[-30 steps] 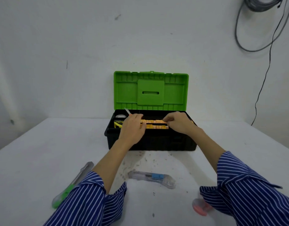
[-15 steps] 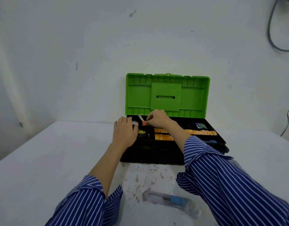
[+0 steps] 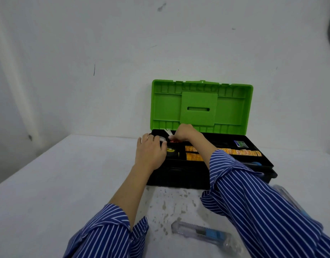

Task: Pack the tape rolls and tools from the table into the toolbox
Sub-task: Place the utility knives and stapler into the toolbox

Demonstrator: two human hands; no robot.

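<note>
The black toolbox stands open against the wall with its green lid upright. Several orange tape rolls lie in a row in its tray, and a black and yellow tape measure sits at the tray's left. My left hand rests over the box's left end, fingers on a clear tape roll. My right hand reaches across to the left rear corner and pinches a small red and white item. A clear utility knife with a blue slider lies on the table near me.
The white table meets a white wall behind the box. Another clear tool shows partly behind my right sleeve. A small blue-green pack lies in the tray's right rear. Stains mark the table before the box.
The view has swung left, so the box sits further right. Both hands moved from the orange rolls to the box's left end; my right hand now pinches a small item there.
</note>
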